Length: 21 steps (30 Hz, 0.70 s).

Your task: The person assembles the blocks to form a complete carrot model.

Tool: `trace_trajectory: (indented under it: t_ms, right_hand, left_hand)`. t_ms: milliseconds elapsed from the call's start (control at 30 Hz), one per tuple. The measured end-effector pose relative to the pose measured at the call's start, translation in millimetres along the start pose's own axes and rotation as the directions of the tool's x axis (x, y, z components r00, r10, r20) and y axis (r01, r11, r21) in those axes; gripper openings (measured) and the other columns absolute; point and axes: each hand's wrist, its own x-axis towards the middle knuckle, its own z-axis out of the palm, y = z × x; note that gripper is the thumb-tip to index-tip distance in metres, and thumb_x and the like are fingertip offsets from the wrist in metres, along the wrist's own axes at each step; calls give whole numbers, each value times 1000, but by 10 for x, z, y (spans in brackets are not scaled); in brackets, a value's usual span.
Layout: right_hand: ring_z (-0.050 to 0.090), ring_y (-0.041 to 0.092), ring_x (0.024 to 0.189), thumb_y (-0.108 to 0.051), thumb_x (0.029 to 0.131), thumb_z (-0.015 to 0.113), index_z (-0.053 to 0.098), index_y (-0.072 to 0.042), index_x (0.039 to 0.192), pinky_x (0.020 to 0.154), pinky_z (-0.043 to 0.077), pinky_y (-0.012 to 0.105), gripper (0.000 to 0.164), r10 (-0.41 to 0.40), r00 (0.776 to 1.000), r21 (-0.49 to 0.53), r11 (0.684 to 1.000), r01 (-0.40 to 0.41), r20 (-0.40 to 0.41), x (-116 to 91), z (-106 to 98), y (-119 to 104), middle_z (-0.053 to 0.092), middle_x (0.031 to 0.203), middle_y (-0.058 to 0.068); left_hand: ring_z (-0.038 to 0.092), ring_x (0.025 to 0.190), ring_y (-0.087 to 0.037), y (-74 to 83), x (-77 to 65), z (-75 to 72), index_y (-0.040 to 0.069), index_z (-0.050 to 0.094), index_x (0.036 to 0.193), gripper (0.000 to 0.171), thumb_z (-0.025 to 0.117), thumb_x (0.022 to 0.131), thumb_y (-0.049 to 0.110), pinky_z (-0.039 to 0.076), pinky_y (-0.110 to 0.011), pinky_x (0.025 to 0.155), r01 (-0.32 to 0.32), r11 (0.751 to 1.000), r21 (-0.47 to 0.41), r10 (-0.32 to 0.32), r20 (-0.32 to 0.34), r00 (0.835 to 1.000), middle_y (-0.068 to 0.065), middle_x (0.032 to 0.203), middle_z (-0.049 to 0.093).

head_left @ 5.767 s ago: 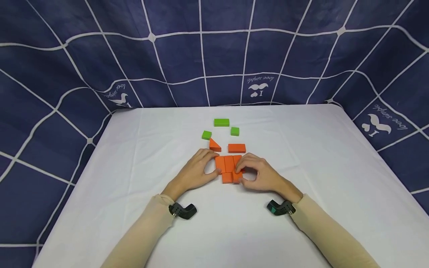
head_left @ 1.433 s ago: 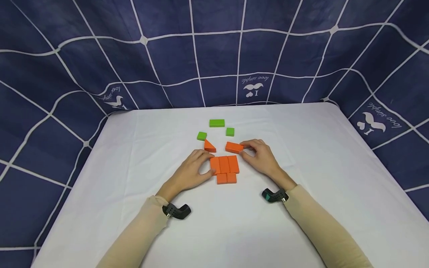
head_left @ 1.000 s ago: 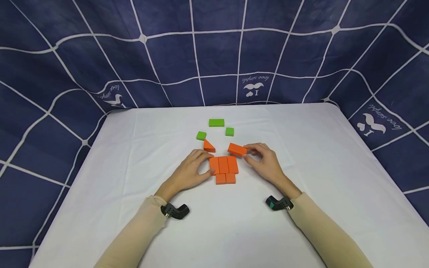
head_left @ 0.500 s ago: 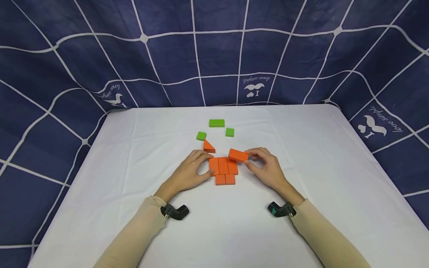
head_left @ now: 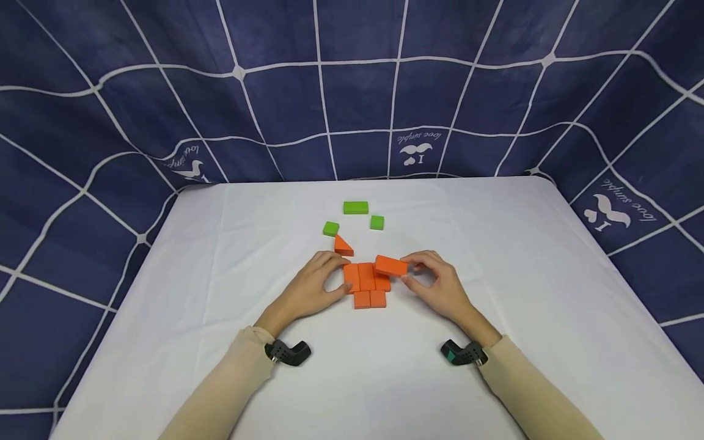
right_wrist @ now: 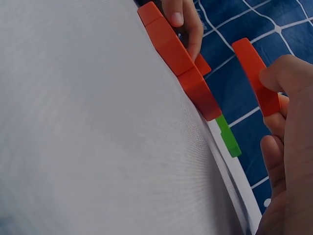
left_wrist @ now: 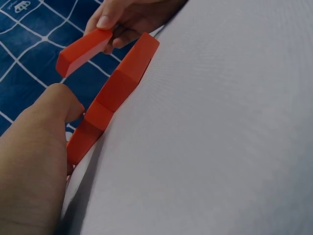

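Observation:
In the head view, several orange blocks lie flat together: a row of three upright rectangles, with the middle block [head_left: 366, 277] between the other two, and two smaller blocks [head_left: 370, 299] against the near side. My left hand [head_left: 308, 287] holds the leftmost block [head_left: 352, 278] between thumb and fingers at its near and far ends. With thumb and fingertips my right hand [head_left: 440, 287] pinches another rectangular orange block [head_left: 391, 266] by its right end. The left wrist view shows this held block [left_wrist: 83, 51] raised above the row, slightly tilted.
Just beyond the row lies an orange triangular block [head_left: 343, 246]. Farther back are a long green block [head_left: 355, 208] and two small green ones, the left cube [head_left: 330, 228] and the right cube [head_left: 376, 222]. A white cloth [head_left: 495, 366] covers the table; a blue checked curtain [head_left: 363, 91] hangs behind.
My right hand first set down a small block at the near side, then picked up the rectangular orange block behind the row and brought it over the row's right end. The left hand stayed put.

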Motion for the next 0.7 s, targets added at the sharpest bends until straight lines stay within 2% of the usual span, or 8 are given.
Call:
trace_trajectory:
  t_ms: [200, 300, 467, 700]
  right_hand:
    - [62, 31, 96, 4, 85, 78, 71, 0, 114, 88, 54, 31, 30, -25, 1000, 8, 1000, 25, 2, 0, -25, -214, 70, 111, 13]
    - [62, 29, 95, 3, 86, 78, 71, -1, 115, 88, 54, 32, 31, -30, 1000, 20, 999, 30, -3, -10, -1, -233, 70, 111, 12]
    - [63, 31, 94, 4, 83, 80, 72, -2, 113, 87, 55, 35, 31, -36, 999, 32, 999, 36, 8, -33, 15, -229, 70, 109, 10]
    - [62, 32, 92, 6, 81, 81, 73, -2, 111, 85, 55, 35, 32, -78, 996, 39, 996, 76, 38, -39, -25, -251, 70, 109, 10]
  left_hand:
    - [49, 133, -21, -13, -2, 9, 14, 63, 135, 49, 67, 96, 45, 41, -44, 117, -19, 1000, 14, 19, -16, 1000, -3, 139, 57]
    - [49, 133, -22, -29, -13, -14, 14, 63, 135, 49, 66, 96, 45, 42, -44, 117, -30, 999, 24, 30, -20, 999, -3, 139, 57]
    - [49, 133, -19, -48, -19, 3, 16, 62, 136, 49, 66, 96, 46, 42, -43, 116, -14, 1000, 11, 14, 1, 1000, -1, 139, 56]
    - [49, 133, -20, -11, -5, 22, 16, 63, 134, 47, 67, 96, 43, 42, -45, 117, -22, 1000, 2, 22, -25, 999, -1, 139, 57]
